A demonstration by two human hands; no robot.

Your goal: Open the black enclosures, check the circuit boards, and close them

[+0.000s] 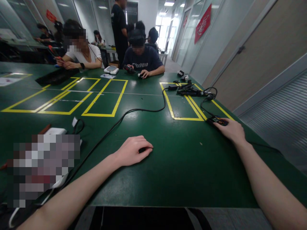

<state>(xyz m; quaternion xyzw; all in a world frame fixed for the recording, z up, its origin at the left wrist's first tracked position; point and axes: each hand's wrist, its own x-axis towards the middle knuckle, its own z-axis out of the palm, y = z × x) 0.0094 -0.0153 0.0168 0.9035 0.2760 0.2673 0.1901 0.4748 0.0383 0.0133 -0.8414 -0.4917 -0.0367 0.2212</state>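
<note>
My left hand [134, 150] rests on the green table [177, 166], palm down. Its fingers are curled together, and the thumb tip meets the forefinger around a dark gap; nothing shows in the grip. Over at the table's right side, my right hand [231, 129] is closed on a small black handheld device [217, 120] with orange marks. Its exact kind I cannot make out, and my fingers cover part of it. Just behind the device, a black cable [203, 105] runs up to a pile of black gear [190, 89].
Yellow tape rectangles [114, 113] mark the table. A long black cable [122, 118] crosses it past my left forearm. A white power strip [56, 131] lies at left beside a blurred object [45, 159]. Opposite sit a person in dark blue [144, 59] and another in white [93, 60].
</note>
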